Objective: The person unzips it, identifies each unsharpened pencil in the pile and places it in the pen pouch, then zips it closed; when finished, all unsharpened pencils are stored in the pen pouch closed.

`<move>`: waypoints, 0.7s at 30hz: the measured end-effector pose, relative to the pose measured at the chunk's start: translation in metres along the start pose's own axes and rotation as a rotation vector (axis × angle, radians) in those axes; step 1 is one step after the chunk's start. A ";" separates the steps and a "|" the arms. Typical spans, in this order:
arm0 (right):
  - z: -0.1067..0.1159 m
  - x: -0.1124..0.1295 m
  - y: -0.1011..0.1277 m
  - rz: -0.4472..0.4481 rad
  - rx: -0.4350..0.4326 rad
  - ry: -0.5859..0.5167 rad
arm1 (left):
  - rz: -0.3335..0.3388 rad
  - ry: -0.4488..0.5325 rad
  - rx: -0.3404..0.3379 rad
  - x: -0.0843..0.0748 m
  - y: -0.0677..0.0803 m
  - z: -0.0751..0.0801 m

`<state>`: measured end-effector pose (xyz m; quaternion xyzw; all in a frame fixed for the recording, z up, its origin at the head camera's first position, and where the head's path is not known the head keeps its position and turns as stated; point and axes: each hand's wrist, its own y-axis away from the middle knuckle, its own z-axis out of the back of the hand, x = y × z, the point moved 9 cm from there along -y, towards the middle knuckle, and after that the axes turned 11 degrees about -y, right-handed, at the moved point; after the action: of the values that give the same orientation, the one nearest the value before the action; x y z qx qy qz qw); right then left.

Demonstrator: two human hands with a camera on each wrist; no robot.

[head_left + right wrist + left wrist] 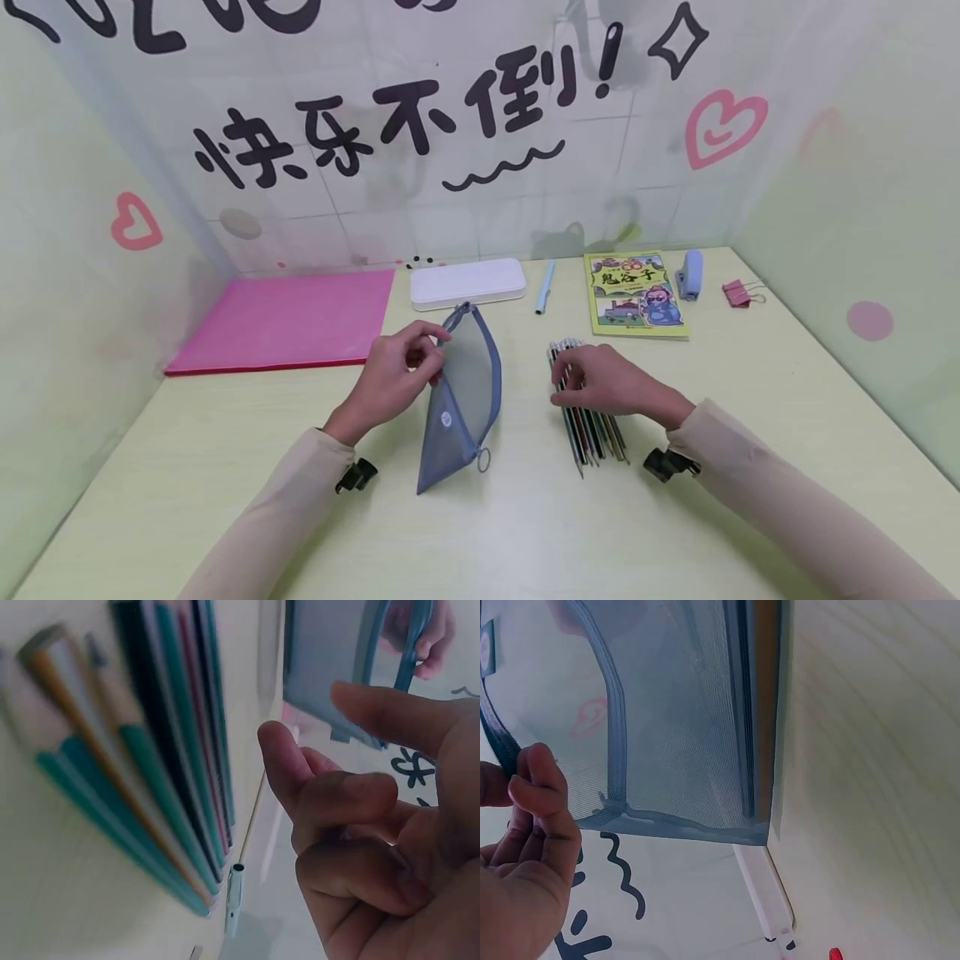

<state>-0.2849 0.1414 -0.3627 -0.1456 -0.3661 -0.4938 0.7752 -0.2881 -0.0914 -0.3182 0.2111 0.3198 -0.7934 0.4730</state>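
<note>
Soft, light blue mesh pencil pouch standing mid-tabletop, top edge pinched by left hand; best held at zipper rim. Right hand, fingers curled, on stiff, roll-prone pencils just right.

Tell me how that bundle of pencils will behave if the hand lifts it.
The pencils lie loose and unbound under the right hand, so they would probably splay or slip apart. Being slim and stiff, they likely roll on the table if nudged.
</note>
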 end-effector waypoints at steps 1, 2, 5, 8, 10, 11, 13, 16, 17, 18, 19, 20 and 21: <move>0.000 -0.002 0.001 -0.003 -0.005 0.009 | 0.005 0.001 0.001 0.001 0.000 -0.001; 0.001 -0.004 0.001 -0.003 -0.012 0.020 | 0.008 0.000 0.002 0.001 0.000 -0.001; 0.001 -0.008 0.000 0.005 -0.023 0.043 | 0.011 0.001 0.007 0.002 0.000 -0.003; -0.002 -0.012 -0.003 0.004 -0.029 0.061 | 0.012 0.007 0.013 0.001 0.000 -0.004; -0.004 -0.013 -0.005 0.008 -0.032 0.072 | 0.014 0.013 0.016 0.001 -0.001 -0.004; -0.005 -0.013 -0.007 0.007 -0.034 0.079 | 0.013 0.014 0.017 0.001 -0.001 -0.005; -0.008 -0.013 -0.010 0.013 -0.032 0.096 | 0.010 0.013 0.020 0.000 -0.001 -0.006; -0.013 -0.011 -0.014 0.002 -0.026 0.119 | 0.008 0.011 0.025 0.000 -0.002 -0.007; -0.014 -0.010 -0.016 -0.003 -0.026 0.132 | 0.009 0.011 0.026 0.000 -0.002 -0.008; -0.015 -0.009 -0.017 -0.008 -0.024 0.146 | 0.010 0.011 0.028 0.000 -0.002 -0.008; -0.016 -0.008 -0.018 -0.019 -0.023 0.156 | 0.011 0.011 0.029 0.000 -0.002 -0.008; -0.017 -0.008 -0.019 -0.038 -0.023 0.168 | 0.011 0.011 0.030 0.000 -0.002 -0.009; -0.018 -0.008 -0.020 -0.049 -0.024 0.180 | 0.011 0.011 0.032 0.000 -0.002 -0.010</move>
<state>-0.2962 0.1262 -0.3835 -0.1012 -0.2926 -0.5281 0.7908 -0.2895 -0.0842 -0.3245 0.2250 0.3085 -0.7947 0.4720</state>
